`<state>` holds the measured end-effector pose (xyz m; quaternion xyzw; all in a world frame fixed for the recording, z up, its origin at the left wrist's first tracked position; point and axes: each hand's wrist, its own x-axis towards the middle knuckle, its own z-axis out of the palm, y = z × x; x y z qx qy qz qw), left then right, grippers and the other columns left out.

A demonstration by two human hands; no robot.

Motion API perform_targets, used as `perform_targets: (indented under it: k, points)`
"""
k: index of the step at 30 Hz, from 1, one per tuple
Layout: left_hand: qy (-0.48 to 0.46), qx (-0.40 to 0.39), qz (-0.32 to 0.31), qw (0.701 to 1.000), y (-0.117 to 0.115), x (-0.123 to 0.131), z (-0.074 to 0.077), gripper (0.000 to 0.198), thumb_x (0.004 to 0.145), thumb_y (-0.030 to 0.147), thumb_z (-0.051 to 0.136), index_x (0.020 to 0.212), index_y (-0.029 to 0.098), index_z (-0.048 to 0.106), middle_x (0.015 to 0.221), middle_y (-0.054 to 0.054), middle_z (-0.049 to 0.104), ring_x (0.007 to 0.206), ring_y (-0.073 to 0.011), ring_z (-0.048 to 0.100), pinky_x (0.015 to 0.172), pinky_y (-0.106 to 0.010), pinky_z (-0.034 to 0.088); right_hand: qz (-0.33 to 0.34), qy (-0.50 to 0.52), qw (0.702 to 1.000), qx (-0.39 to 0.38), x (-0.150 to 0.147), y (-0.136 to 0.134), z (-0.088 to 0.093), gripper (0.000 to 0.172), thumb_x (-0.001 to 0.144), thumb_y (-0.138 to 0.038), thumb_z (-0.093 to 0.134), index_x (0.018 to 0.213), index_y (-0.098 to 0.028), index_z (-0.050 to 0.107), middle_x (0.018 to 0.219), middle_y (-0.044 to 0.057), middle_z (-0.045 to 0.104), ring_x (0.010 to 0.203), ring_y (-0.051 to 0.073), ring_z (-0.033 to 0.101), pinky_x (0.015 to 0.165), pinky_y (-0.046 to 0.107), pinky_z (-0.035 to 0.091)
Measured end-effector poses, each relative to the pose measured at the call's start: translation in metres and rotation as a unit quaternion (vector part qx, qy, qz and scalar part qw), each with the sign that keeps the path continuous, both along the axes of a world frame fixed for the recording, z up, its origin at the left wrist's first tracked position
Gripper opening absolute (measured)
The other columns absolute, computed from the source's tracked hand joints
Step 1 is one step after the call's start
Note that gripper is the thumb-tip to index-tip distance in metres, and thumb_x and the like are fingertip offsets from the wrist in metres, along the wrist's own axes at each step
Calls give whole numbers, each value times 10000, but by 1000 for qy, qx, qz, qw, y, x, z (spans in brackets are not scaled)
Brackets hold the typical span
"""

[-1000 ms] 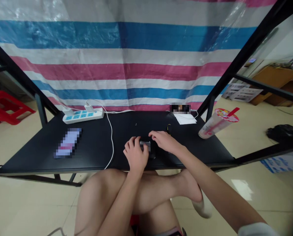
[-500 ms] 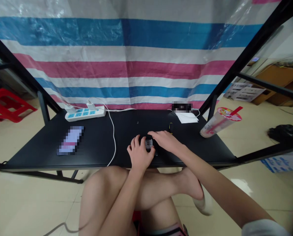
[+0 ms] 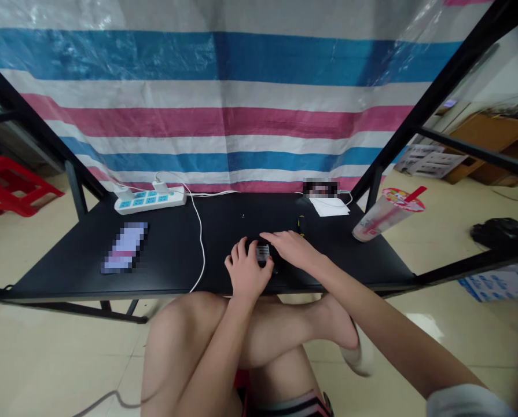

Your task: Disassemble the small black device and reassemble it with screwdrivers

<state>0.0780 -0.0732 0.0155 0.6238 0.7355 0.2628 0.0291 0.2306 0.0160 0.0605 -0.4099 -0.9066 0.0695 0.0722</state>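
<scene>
Both my hands rest on the black table [image 3: 68,263] near its front edge, around a small dark object with a grey striped face [image 3: 263,253]. My left hand [image 3: 245,271] curls its fingers against the object's left side. My right hand [image 3: 291,248] lies over its right and far side, fingers bent and pressed on it. Most of the object is hidden under the fingers. A small dark piece with a yellow mark [image 3: 301,222] lies just beyond my right hand.
A white power strip [image 3: 150,200] sits at the back left, its white cable [image 3: 201,243] running to the front edge. A phone [image 3: 124,247] lies left. White paper [image 3: 332,207] lies back right; a lidded drink cup [image 3: 382,215] leans at the right edge.
The view shifted slightly; both hands stay on the small object, fingers closing a little tighter around it.
</scene>
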Motion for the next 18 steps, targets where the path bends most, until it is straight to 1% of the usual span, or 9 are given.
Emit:
perform_targets:
  k: [3,5,6,8,9,10,11,14,18]
  points:
    - [2,0,1,1000,0,0,0,540,941,485,620,1430,258,641,1613,-120,508,1452,-347,455,1132,-529,387,-16,3,1000,0,2,-1,3,491,1004,-131,532,1438,-339,631,1240,50,786,1026,240,774,827,309,553]
    - [3,4,-1,1000,-1,0,0,539,942,484,624,1430,258,643,1610,-119,511,1446,-347,463,1130,-533,389,-60,14,998,15,9,2,6,423,1046,-217,504,1430,-342,631,1257,51,778,1046,246,768,849,327,557]
    - [3,6,-3,1000,-1,-1,0,538,942,484,625,1429,257,643,1610,-119,511,1442,-345,469,1129,-534,390,-101,24,994,28,14,5,8,393,1068,-272,471,1423,-326,633,1258,65,773,1053,260,764,861,349,560]
    - [3,10,-9,1000,-1,-1,0,539,940,487,628,1427,257,643,1612,-123,508,1433,-345,483,1130,-535,388,-208,44,976,53,27,15,10,413,1094,-369,393,1415,-255,626,1261,126,756,1081,318,748,892,425,561]
    - [3,11,-11,1000,-2,-1,0,539,939,489,630,1426,256,643,1614,-126,505,1429,-346,490,1131,-536,387,-284,61,956,51,33,20,10,414,1083,-417,417,1390,-248,636,1235,130,756,1088,333,742,915,448,558]
    - [3,12,-14,1000,-2,-1,0,540,938,489,633,1424,254,643,1615,-130,503,1425,-348,496,1132,-537,385,-340,72,937,34,39,26,9,426,1060,-457,466,1389,-242,630,1237,140,749,1105,353,733,939,472,553]
    - [3,13,-16,1000,-2,-1,0,539,939,488,633,1424,253,642,1616,-132,502,1423,-348,500,1133,-539,384,-375,78,924,10,44,31,6,458,1029,-487,522,1398,-234,617,1259,156,738,1131,378,722,962,500,546]
    - [5,14,-20,1000,-3,-1,1,528,947,485,630,1420,253,642,1613,-127,509,1421,-340,507,1133,-538,384,-390,84,916,-36,52,45,-6,581,942,-519,649,1426,-202,595,1264,206,726,1142,423,714,967,540,546]
    - [7,16,-23,1000,-4,0,0,510,953,486,627,1407,255,655,1611,-128,515,1416,-333,520,1130,-533,388,-392,127,909,-67,60,55,-22,497,900,-360,689,1376,-229,636,1226,174,742,1128,370,730,989,496,553]
